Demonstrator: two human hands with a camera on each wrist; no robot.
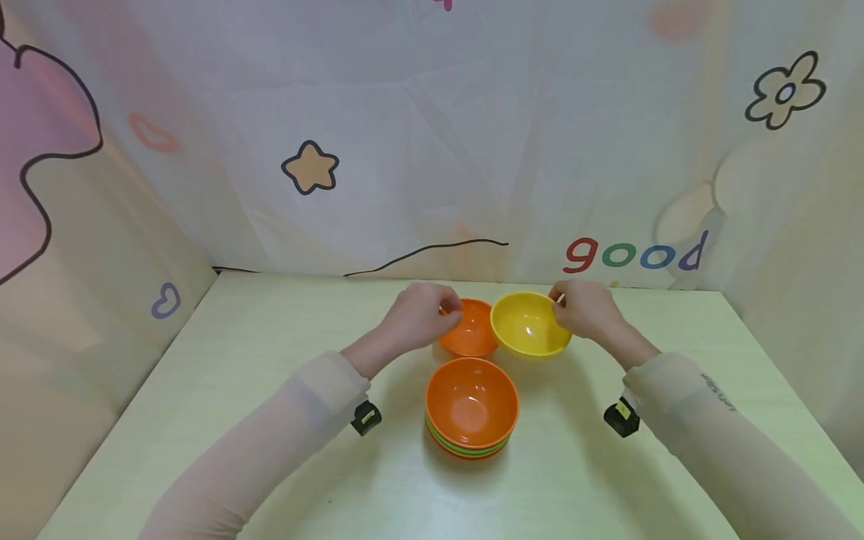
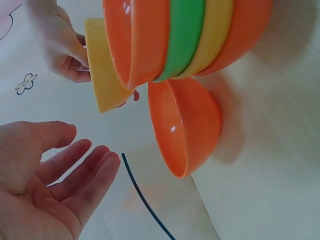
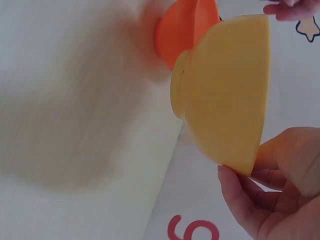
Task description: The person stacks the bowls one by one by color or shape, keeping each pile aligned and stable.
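My right hand [image 1: 591,309] pinches the rim of a yellow bowl [image 1: 531,325], which hangs above the table; the right wrist view shows the thumb and fingers on the bowl's [image 3: 227,90] edge. An orange bowl [image 1: 470,330] sits on the table just left of it. Above that bowl's left side is my left hand [image 1: 421,315]. In the left wrist view the left hand's fingers [image 2: 82,175] are loosely bent, with nothing held between them. Nearer to me stands a stack of bowls [image 1: 472,405], orange on top, with green, yellow and orange layers beneath.
The pale table [image 1: 270,330] ends at a printed cloth backdrop [image 1: 432,165] with a star, a flower and the word "good". Small black devices [image 1: 622,418] hang at both wrists.
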